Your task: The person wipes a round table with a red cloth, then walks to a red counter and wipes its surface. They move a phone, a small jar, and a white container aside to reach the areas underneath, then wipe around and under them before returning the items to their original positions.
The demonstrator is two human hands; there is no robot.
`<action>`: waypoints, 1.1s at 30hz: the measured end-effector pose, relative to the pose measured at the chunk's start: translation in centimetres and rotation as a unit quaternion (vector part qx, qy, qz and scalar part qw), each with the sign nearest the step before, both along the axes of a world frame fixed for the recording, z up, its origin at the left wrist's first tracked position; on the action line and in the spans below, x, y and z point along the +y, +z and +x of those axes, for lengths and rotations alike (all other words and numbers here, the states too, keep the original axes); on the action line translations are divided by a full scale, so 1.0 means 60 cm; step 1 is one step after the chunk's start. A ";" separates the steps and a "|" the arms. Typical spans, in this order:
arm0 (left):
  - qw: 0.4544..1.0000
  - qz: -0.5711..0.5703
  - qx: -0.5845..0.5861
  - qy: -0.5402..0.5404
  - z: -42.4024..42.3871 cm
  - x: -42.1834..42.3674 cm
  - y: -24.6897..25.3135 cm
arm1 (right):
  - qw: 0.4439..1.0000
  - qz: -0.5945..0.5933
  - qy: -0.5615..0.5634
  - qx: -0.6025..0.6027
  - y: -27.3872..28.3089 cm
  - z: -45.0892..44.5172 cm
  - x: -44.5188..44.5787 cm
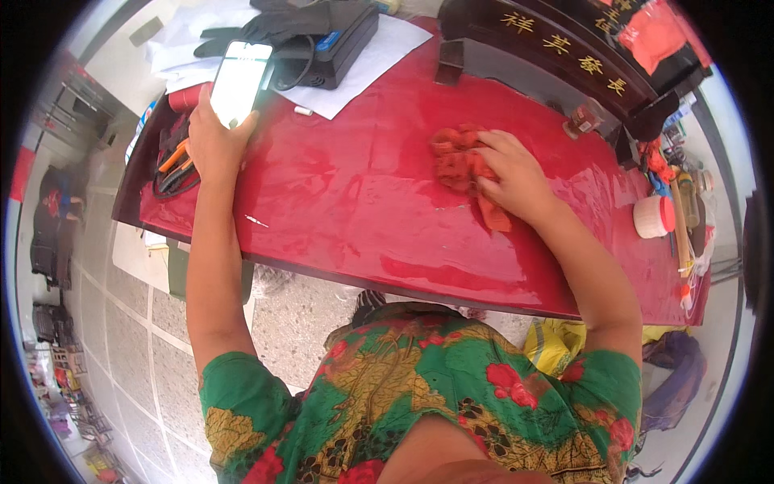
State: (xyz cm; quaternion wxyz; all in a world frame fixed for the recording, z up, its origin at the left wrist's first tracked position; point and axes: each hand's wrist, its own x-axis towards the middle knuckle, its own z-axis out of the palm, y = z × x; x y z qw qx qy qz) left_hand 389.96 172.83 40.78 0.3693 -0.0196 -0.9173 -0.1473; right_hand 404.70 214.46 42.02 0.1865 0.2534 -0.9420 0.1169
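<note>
My left hand [219, 142] grips the lower part of a smartphone [243, 81] with a bright, washed-out screen, over the left end of the red-covered table [326, 199]. On the right half of the table, my right hand [519, 175] is closed over a crumpled orange-red cloth [456, 160]. One end of the cloth hangs out below my fingers, flat on the tabletop. The red cover looks glossy. Beneath the phone hand lie tools with orange handles [174, 157] and a dark cable, partly hidden by my wrist.
A black box-shaped device [338, 45] rests on white paper [378, 63] at the back. Along the back right stands a dark wooden panel [544, 51] with gold characters, a small glass jar [583, 118] before it. A red-lidded tub [653, 216] sits near the right edge.
</note>
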 end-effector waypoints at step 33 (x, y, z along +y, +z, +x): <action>0.917 -0.330 -0.074 -0.211 -0.085 0.327 0.018 | 0.997 -0.027 -0.061 -0.041 0.005 0.048 0.016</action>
